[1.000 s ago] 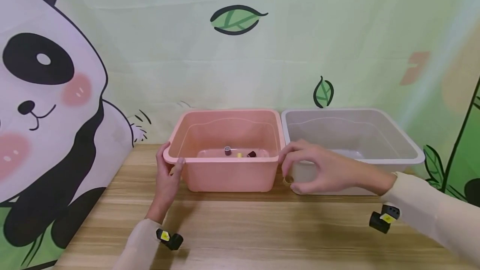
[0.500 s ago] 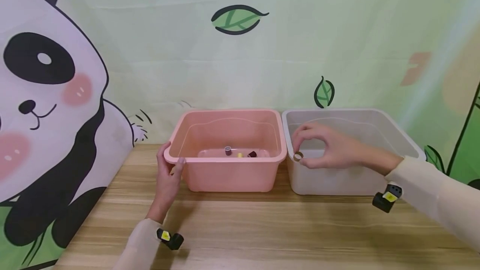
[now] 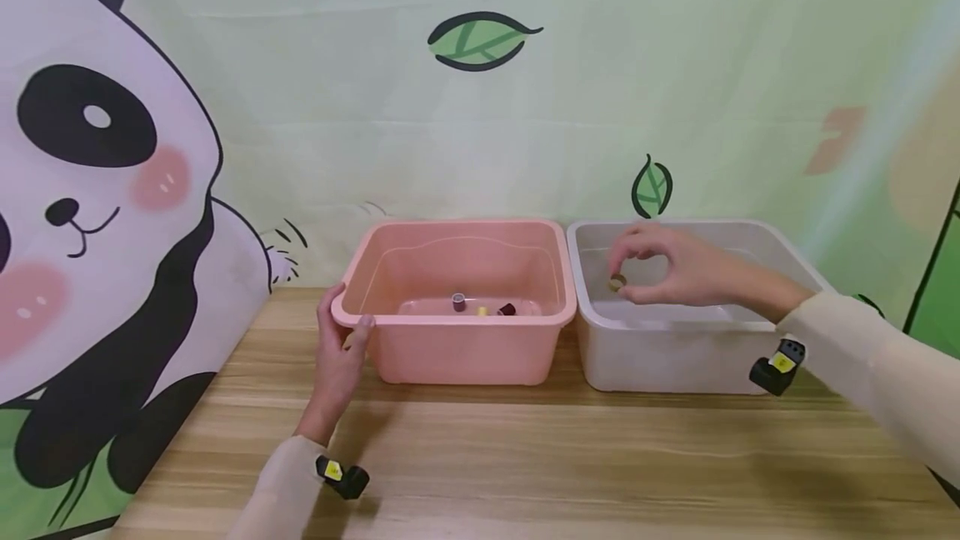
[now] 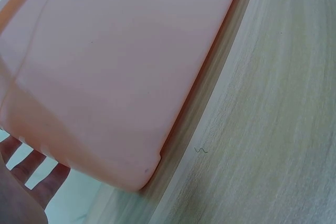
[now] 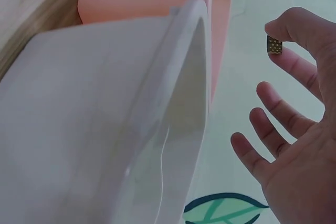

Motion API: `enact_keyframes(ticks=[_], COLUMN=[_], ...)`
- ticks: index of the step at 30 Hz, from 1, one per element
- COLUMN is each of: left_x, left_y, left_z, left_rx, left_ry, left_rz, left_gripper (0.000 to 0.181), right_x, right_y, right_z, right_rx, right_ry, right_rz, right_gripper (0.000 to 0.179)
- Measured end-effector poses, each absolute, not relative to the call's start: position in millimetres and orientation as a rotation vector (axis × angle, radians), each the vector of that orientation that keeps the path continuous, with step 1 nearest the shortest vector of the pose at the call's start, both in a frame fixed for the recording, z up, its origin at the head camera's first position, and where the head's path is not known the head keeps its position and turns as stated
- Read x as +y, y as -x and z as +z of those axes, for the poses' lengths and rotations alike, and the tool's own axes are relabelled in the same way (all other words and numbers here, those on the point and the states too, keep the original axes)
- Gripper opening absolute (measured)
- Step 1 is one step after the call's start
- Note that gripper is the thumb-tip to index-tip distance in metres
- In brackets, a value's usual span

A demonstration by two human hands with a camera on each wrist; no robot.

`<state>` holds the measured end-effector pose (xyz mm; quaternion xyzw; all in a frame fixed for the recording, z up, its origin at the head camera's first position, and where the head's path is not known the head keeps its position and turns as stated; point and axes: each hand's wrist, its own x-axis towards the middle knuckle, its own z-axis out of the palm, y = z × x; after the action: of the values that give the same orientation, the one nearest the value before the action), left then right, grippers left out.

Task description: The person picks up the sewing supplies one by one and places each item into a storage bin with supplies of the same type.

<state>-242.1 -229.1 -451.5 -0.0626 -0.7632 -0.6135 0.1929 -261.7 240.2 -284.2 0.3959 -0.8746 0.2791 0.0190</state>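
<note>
My right hand pinches a small gold-coloured ring between thumb and index finger, high over the light grey plastic basin. The right wrist view shows pale dots on the ring's outer band, with the other fingers spread apart. At the front left corner of the pink basin, my left hand grips the rim, thumb at the front and fingers along the outer side. Inside that basin lie a grey-topped cylinder, a yellow piece and a dark piece, the latter two partly hidden by the front rim.
Both basins stand side by side on a wood-grain table, their rims close together. Behind them hangs a green cloth backdrop printed with leaves and a panda. A black camera is strapped to my right wrist.
My right hand has lifted the ring from in front of the gap between the basins, up and rightward over the grey basin. The left hand stays on the pink rim.
</note>
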Motion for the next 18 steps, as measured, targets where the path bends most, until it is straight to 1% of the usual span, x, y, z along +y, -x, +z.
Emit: enact_keyframes(ticks=[18], left_x=[-229], left_y=[243], left_z=[-452], left_rx=[-2.140], left_ry=[0.177], left_rz=[-1.709], left_gripper=[0.062], right_x=[260], right_y=[291], right_z=[-279], right_rx=[-2.814], right_ry=[-1.067], right_rz=[0.860], right_gripper=[0.017])
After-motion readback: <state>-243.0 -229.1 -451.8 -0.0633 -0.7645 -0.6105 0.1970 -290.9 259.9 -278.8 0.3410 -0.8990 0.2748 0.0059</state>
